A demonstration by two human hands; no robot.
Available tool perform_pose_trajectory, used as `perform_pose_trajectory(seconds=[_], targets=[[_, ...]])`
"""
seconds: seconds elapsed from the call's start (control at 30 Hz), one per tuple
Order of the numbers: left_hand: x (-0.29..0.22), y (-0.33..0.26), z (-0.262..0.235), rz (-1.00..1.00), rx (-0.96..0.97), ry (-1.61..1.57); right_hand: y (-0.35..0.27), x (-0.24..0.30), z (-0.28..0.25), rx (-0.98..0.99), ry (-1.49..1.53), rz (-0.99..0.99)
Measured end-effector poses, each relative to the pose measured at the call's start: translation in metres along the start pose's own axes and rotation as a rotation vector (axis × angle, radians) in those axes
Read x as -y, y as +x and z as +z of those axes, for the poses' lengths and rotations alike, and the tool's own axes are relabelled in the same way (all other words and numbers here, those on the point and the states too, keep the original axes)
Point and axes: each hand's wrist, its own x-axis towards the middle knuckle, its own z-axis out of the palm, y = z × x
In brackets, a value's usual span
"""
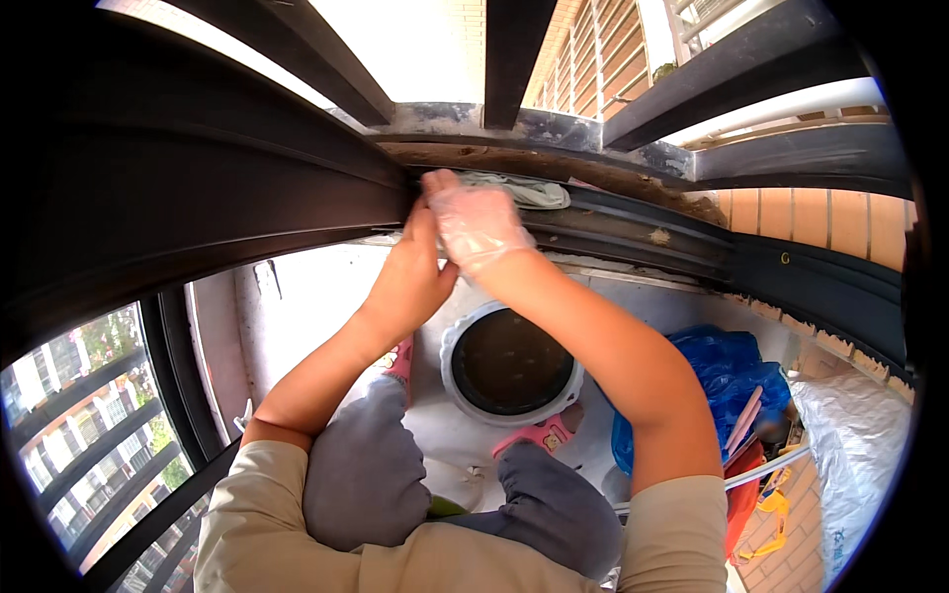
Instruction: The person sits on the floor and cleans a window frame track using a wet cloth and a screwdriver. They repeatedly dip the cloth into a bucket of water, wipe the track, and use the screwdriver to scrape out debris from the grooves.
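Observation:
My right hand (479, 222), in a clear plastic glove, presses into the corner where a dark window sash (247, 188) meets the window track (623, 222). Its fingers are closed together; whatever they hold there is hidden. My bare left hand (407, 275) is just beside it, against the sash edge, fingers stretched upward and thumb apart. Part of it overlaps with the gloved hand. A crumpled pale cloth (534, 192) lies on the track, just right of my gloved hand. Below my hands stands a round white-rimmed bucket (447, 361) of murky brown water.
Dark metal bars (519, 59) rise beyond the sill. At the right are a blue plastic bag (727, 371), a red item (743, 499), a yellow-orange tool (776, 519) and a white woven sack (850, 445). Pink slippers (546, 435) flank the bucket.

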Motion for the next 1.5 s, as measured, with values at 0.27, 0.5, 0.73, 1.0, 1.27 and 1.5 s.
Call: perform_pose_trajectory(seconds=[0.27, 0.5, 0.73, 1.0, 1.27, 1.5], targets=[[-0.019, 0.011, 0.003, -0.016, -0.021, 0.214, -0.009, -0.012, -0.018, 0.068, 0.127, 0.072], [-0.038, 0.030, 0.007, 0.166, 0.024, 0.205, -0.054, -0.045, -0.019, -0.092, -0.047, 0.122], [-0.059, 0.060, 0.027, 0.112, 0.087, 0.152, -0.104, -0.073, -0.051, -0.557, 0.181, 0.464], [-0.065, 0.067, 0.055, 0.005, 0.137, 0.340, -0.099, -0.107, -0.039, -0.363, 0.384, 0.931], [-0.049, 0.081, 0.048, -0.117, 0.054, 0.246, -0.107, -0.111, -0.033, -0.469, 0.596, 0.934], [-0.068, 0.067, 0.043, 0.054, 0.122, 0.288, -0.102, -0.092, -0.036, -0.692, 1.588, 0.908]])
